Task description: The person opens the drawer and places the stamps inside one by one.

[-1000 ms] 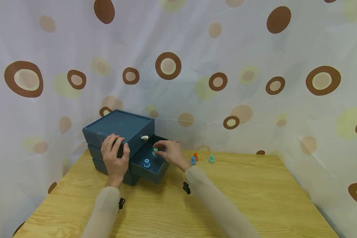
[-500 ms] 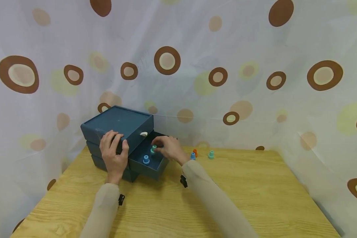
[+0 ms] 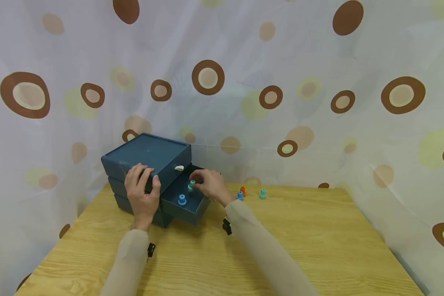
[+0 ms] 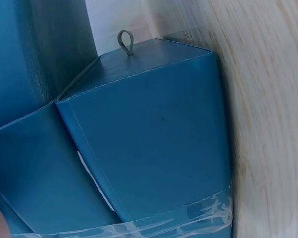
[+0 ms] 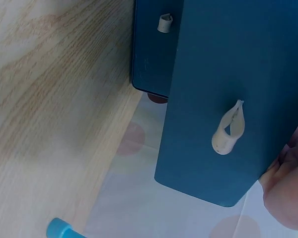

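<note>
A dark blue drawer cabinet (image 3: 148, 153) of stacked boxes stands at the table's back left. Its middle drawer (image 3: 181, 213) is pulled out to the right. Inside stands a blue stepped plug (image 3: 182, 200), wide at the base and narrow at the top. My right hand (image 3: 212, 185) reaches over the drawer's far side and pinches a green stepped plug (image 3: 190, 186) behind the blue one. My left hand (image 3: 142, 195) rests against the near top corner of the cabinet, fingertips over its upper edge. In the right wrist view, a pale loop handle (image 5: 228, 128) projects from a drawer front.
On the wooden table (image 3: 299, 238), right of the drawer, stand another blue plug (image 3: 240, 195), an orange plug (image 3: 243, 190) and another green plug (image 3: 263, 193). A patterned curtain (image 3: 237, 119) hangs behind. Clear tape (image 4: 174, 223) wraps the cabinet's side in the left wrist view.
The head view has shifted slightly. My right hand stays at the green plug in the drawer, with only a small shift of the fingers; my left hand keeps its place on the cabinet.
</note>
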{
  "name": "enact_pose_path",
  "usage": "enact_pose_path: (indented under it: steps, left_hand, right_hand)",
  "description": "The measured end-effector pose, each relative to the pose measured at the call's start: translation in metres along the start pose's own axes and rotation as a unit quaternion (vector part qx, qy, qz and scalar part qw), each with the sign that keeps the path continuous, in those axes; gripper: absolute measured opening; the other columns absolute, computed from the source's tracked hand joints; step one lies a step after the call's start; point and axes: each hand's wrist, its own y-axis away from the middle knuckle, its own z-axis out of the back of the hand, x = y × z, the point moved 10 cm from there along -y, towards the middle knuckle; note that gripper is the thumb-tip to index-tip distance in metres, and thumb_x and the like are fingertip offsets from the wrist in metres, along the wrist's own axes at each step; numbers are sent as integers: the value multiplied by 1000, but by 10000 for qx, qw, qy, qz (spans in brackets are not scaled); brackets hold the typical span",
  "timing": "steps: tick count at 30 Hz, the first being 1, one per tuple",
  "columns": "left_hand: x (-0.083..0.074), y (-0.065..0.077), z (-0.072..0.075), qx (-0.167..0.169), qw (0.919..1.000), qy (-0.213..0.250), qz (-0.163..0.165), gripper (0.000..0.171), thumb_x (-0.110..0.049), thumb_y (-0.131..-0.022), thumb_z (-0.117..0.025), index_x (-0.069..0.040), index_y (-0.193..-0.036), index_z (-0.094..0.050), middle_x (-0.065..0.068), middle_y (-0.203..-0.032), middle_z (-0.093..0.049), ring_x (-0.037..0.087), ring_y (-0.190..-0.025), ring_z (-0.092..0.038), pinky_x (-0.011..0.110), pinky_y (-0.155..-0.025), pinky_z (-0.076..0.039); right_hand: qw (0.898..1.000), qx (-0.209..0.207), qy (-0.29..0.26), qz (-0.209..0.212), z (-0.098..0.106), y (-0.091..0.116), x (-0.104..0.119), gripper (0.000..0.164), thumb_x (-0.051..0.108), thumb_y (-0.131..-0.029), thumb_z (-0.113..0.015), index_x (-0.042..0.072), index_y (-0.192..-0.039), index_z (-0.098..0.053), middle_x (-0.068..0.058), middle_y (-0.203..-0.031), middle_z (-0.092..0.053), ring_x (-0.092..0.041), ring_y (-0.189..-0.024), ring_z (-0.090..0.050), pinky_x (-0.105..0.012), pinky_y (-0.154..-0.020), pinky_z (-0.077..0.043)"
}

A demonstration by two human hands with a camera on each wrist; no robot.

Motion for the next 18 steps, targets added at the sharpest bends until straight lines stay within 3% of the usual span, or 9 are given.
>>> enact_pose_path:
  steps: [7,18]
  left_hand:
    - [0,6,4,-38,10000,-16,-38,29,-26,-90,-59,-4,-101,-74,19,-109,-68,38,-117,-57,58,-109,-33]
    - [1,-1,1,-57,9999,58,-79,27,-24,-89,-60,-4,-101,-74,19,-109,-67,38,-118,-57,58,-110,-32]
  right_hand:
    - [9997,116,188,-90,-7,4,1,22,24,-93,-67,22,-115,-69,3,-110,-73,-14,-101,-67,-38,-93,-49]
    - [9998,47,206,-34,-2,-3,2,30,25,-92,-68,21,-122,-66,4,-122,-69,-13,-105,-68,-38,-96,-50]
